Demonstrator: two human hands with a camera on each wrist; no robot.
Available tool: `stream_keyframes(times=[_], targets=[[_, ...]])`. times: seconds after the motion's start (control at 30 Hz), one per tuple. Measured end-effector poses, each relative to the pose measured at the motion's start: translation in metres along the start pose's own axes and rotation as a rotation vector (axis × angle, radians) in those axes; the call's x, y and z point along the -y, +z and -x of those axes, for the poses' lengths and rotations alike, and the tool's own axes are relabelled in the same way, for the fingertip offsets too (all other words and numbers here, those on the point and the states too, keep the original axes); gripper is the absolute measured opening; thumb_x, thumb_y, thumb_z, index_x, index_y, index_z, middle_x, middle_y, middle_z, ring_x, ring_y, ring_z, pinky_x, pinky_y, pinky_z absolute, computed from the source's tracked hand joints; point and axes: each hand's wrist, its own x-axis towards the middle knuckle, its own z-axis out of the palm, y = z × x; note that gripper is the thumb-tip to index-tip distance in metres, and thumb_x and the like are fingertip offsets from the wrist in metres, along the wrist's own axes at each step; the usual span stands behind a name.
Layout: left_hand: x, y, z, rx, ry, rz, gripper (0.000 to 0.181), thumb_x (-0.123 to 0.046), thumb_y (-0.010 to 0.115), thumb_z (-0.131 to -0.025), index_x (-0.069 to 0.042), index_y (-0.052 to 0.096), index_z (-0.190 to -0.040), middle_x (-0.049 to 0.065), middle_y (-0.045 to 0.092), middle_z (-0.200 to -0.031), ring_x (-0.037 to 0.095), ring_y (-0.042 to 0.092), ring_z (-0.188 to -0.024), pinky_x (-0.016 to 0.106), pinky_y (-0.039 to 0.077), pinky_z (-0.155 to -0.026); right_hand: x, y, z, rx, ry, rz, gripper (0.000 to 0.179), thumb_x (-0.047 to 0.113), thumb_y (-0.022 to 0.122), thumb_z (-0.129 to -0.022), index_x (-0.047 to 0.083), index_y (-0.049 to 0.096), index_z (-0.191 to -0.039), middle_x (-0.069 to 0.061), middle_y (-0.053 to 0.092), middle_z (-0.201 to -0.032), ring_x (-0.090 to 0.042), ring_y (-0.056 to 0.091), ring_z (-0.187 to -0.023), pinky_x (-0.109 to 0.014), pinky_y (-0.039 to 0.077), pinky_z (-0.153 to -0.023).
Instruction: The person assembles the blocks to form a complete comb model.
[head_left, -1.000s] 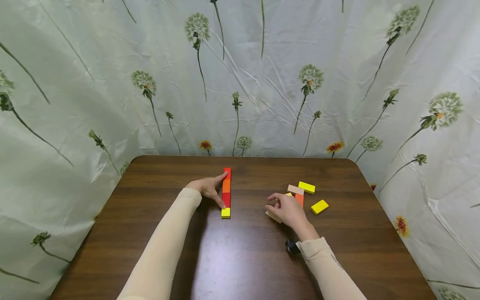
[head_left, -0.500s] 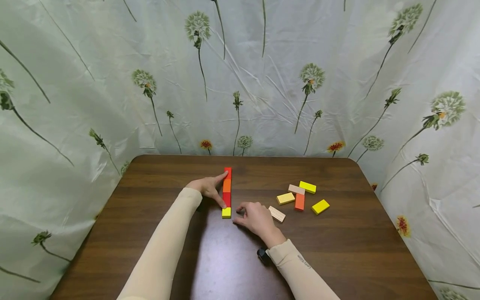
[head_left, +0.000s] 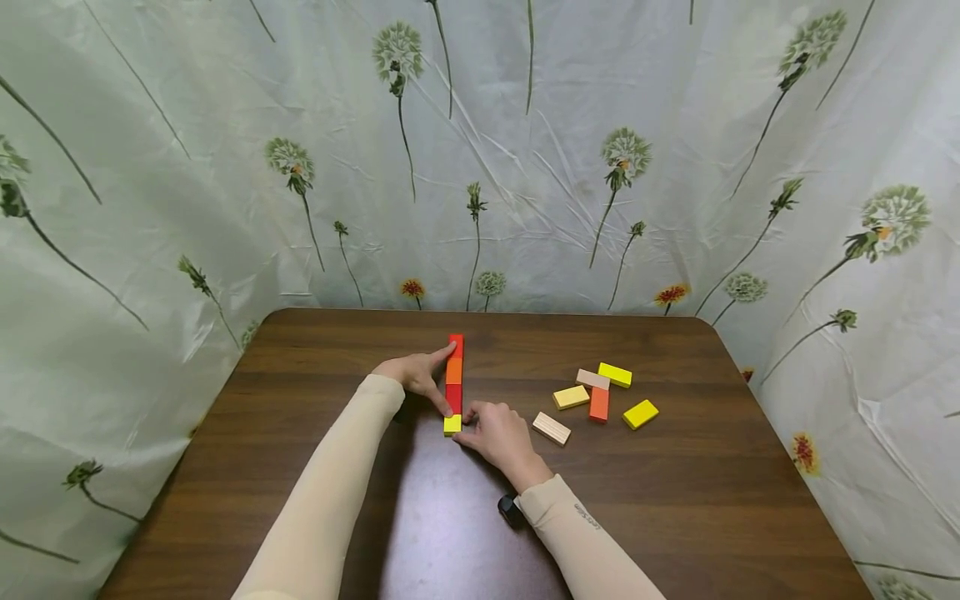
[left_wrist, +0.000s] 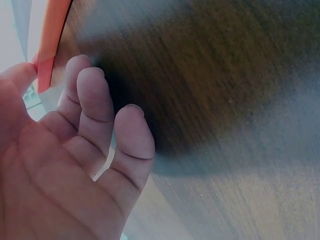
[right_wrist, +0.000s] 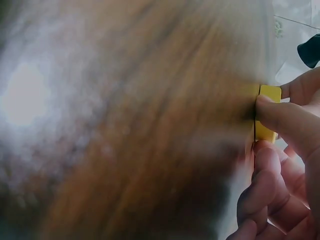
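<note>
In the head view, a row of small wooden blocks runs away from me: a yellow block [head_left: 452,426] nearest, then a red block [head_left: 453,398], an orange block [head_left: 454,372] and another red block [head_left: 457,342]. My left hand [head_left: 412,375] rests against the row's left side, index finger by the far red block and thumb by the red-yellow joint. In the left wrist view its other fingers [left_wrist: 95,97] touch no block. My right hand [head_left: 501,435] pinches the yellow block, the thumb on its near face in the right wrist view and the index finger at its right side.
To the right lie loose blocks: a pale wood block [head_left: 552,428], a light yellow block [head_left: 572,397], an orange-red block [head_left: 599,404], a beige block [head_left: 593,379] and bright yellow blocks [head_left: 641,414]. A flowered curtain [head_left: 555,167] stands behind the brown table [head_left: 315,342].
My right hand has moved left from the loose blocks to the yellow block at the row's near end, uncovering the pale wood and light yellow blocks. My left hand has stayed put.
</note>
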Motion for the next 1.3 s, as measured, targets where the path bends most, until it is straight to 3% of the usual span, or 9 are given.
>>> stream_keyframes(times=[0.33,0.5,0.8,1.03,1.3], targets=[[-0.002,0.002,0.001,0.0,-0.006,-0.007,0.139,-0.045,0.098,-0.075,-0.025,0.004,-0.175,0.02,0.023,-0.178,0.039,0.027,-0.164,0.058,0.028,-0.132,-0.002,-0.003,-0.001,0.03,0.016,0.004,0.027,0.043,0.092,-0.084,0.023,0.076,-0.094,0.01,0.062,-0.068,-0.007,0.054,-0.06,-0.029,0.043,-0.052],[-0.003,0.002,0.0,-0.001,-0.001,-0.001,0.139,-0.045,0.099,-0.075,-0.024,0.005,-0.175,0.02,0.022,-0.179,0.039,0.026,-0.165,0.058,0.028,-0.132,-0.009,-0.016,0.001,0.067,0.025,-0.025,0.027,0.041,0.091,-0.085,0.021,0.078,-0.098,0.01,0.064,-0.068,-0.006,0.055,-0.059,-0.028,0.043,-0.053],[-0.001,0.002,-0.002,0.003,-0.033,-0.005,0.138,-0.048,0.098,-0.074,-0.028,0.006,-0.175,0.017,0.023,-0.179,0.038,0.025,-0.165,0.059,0.026,-0.132,-0.04,-0.06,-0.004,0.079,0.176,-0.091,0.024,0.034,0.083,-0.096,0.015,0.077,-0.11,0.002,0.063,-0.068,-0.013,0.056,-0.053,-0.028,0.044,-0.052],[0.001,0.003,-0.004,0.01,-0.045,0.026,0.139,-0.045,0.098,-0.075,-0.027,0.003,-0.175,0.016,0.018,-0.181,0.038,0.023,-0.166,0.059,0.026,-0.132,-0.073,-0.082,-0.006,0.029,0.253,-0.056,0.032,0.033,0.081,-0.096,0.011,0.076,-0.118,-0.001,0.067,-0.077,-0.014,0.058,-0.065,-0.027,0.044,-0.057],[-0.002,0.0,0.001,0.001,-0.063,0.027,0.137,-0.047,0.098,-0.076,-0.031,0.004,-0.175,0.015,0.017,-0.181,0.039,0.023,-0.166,0.061,0.028,-0.131,-0.095,-0.098,-0.004,-0.007,0.366,-0.006,0.051,0.044,0.081,-0.095,0.01,0.071,-0.132,-0.005,0.073,-0.09,-0.02,0.066,-0.076,-0.038,0.052,-0.063]])
